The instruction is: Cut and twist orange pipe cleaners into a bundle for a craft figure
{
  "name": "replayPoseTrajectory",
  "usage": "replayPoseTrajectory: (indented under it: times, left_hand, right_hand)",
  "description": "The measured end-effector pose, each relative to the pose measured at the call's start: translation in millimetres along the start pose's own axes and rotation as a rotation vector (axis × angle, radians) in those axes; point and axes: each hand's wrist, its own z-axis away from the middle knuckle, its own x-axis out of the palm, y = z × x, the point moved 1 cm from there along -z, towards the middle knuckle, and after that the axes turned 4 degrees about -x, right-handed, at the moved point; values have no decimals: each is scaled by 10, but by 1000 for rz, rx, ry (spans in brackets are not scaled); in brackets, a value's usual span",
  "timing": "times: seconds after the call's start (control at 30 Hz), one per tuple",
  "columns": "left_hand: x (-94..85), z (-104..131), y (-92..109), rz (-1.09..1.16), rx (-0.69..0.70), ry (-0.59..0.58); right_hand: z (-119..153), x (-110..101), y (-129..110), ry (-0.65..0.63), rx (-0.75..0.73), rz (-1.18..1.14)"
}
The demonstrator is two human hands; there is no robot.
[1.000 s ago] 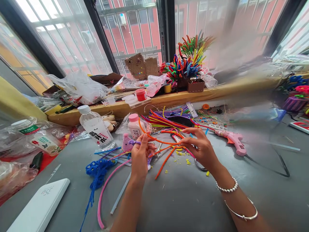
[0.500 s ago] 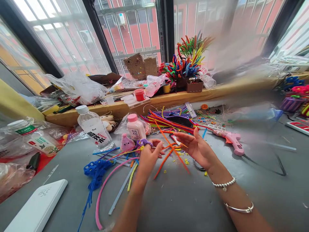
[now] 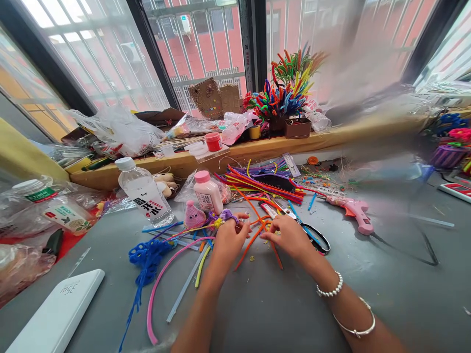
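My left hand (image 3: 228,239) is low over the grey table (image 3: 279,309), its fingers closed on a small purple and yellow pipe-cleaner flower (image 3: 225,217). My right hand (image 3: 289,236) lies palm down next to it, fingertips on an orange pipe cleaner (image 3: 257,230) that runs under both hands. Black-handled scissors (image 3: 312,235) lie just right of my right hand. A pink knitted figure (image 3: 194,214) stands left of my left hand.
A water bottle (image 3: 145,193), a pink-capped bottle (image 3: 206,192), a pile of coloured pipe cleaners (image 3: 265,182), a pink glue gun (image 3: 351,210), a blue yarn piece (image 3: 147,257), a pink pipe cleaner (image 3: 162,279) and a white box (image 3: 55,314) lie around. The wooden sill (image 3: 257,147) is cluttered.
Both hands have dropped toward the table. My right hand turned from palm up to palm down onto the orange pipe cleaner. The scissors, covered before, now show.
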Motion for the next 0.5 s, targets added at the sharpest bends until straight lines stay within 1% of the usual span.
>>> replayPoseTrajectory:
  times: [0.07,0.13,0.2,0.33,0.37,0.4,0.5]
  left_hand:
    - [14,-1,-20,-45,4,0]
    - [20,-2,-39,-69,3,-8]
    - [19,-3,-49,-78,1,-23]
    - [13,3,-33,-78,7,-29]
    - [12,5,-26,-78,7,-25]
    - [11,7,-20,-78,7,-23]
    - [4,7,-14,-56,6,-18]
  right_hand:
    - [16,73,1,-91,-10,107]
    - [30,120,2,-129,-16,170]
    - [40,141,0,-119,-9,210]
    - [52,125,-4,-11,62,240]
    - [55,119,-4,-5,81,247]
    - [59,114,-3,-19,92,251]
    - [64,105,0,-122,110,237]
